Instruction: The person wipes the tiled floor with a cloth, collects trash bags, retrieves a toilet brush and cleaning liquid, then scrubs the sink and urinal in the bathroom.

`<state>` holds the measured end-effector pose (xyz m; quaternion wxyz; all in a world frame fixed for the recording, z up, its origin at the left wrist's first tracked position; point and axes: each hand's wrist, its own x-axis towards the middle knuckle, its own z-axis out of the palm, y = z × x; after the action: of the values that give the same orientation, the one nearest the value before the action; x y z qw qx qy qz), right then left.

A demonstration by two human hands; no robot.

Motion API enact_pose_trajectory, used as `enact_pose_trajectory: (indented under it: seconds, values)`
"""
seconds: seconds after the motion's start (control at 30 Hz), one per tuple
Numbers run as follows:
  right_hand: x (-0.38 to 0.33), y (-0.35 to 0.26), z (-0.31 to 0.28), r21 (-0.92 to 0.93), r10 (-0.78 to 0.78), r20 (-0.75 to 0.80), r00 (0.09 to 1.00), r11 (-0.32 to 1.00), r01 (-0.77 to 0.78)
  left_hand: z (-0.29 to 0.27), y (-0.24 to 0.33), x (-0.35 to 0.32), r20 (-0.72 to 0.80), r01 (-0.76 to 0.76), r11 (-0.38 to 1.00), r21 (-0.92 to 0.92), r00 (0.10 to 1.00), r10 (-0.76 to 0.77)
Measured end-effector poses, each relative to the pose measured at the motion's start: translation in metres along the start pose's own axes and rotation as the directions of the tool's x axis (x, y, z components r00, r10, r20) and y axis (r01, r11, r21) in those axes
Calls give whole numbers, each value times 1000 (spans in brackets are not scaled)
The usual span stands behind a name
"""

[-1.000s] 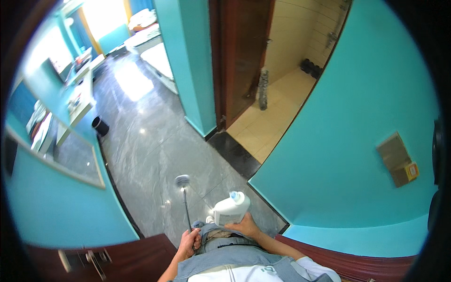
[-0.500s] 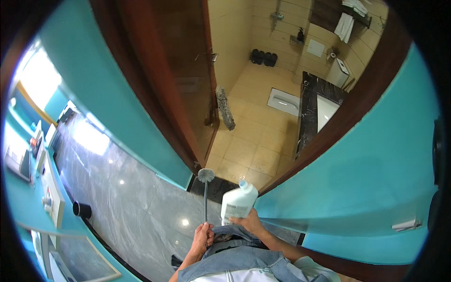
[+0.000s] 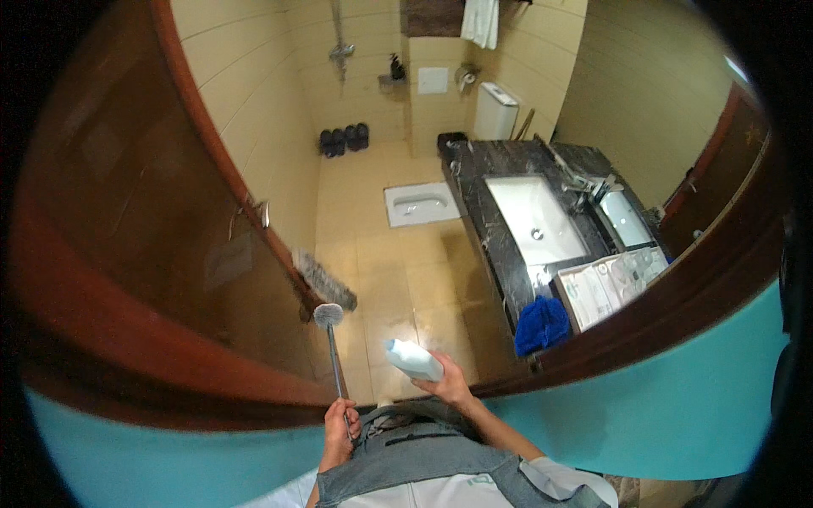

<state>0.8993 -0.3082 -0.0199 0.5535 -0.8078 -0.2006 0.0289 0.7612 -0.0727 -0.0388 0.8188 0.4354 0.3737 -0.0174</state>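
1. The left hand [image 3: 340, 423], at 6 o'clock, is closed around the thin handle of a toilet brush [image 3: 329, 316], its head pointing to 12.
2. The right hand [image 3: 449, 387] grips a white bottle [image 3: 414, 359] at its base.
3. The brush looks light and stiff; the bottle smooth, possibly slippery.

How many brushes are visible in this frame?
2. A toilet brush is held by its handle in the left hand, head pointing forward. A larger scrubbing brush lies at the foot of the open wooden door. Others may be hidden behind the door.
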Motion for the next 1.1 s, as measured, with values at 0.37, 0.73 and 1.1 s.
enact_pose_trajectory:
  seconds: [0.37, 0.73, 1.1]
  values:
    - [96, 61, 21, 209, 374, -176, 910, 918, -337, 93, 158, 185, 200, -251, 959, 128, 954, 223]
    - [302, 158, -110, -5, 252, -481, 840, 957, -290, 166, 204, 360, 158, 73, 977, 200, 982, -106]
    - [316, 199, -336, -677, 399, -720, 568, -222, -702, 224, 284, 516, -14, 110, 953, 283, 994, -110]
